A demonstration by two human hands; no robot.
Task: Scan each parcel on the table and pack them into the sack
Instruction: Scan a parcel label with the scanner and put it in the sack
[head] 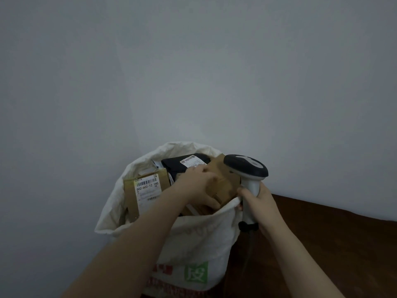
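Note:
A white woven sack [199,237] with red and green print stands open in the centre, full of parcels. My left hand [198,186] reaches into its mouth and grips a brown cardboard parcel [223,181] at the right side of the opening. A taped cardboard box with a barcode label [146,190] leans inside at the left. A black poly parcel with a white label [187,163] lies at the back. My right hand [257,203] holds the white handle of a barcode scanner [247,166] upright, just outside the sack's right rim.
A dark brown table [333,244] runs along the right, beside the sack. The scanner's dark cable [250,246] hangs down below my right hand. A plain grey wall fills the background.

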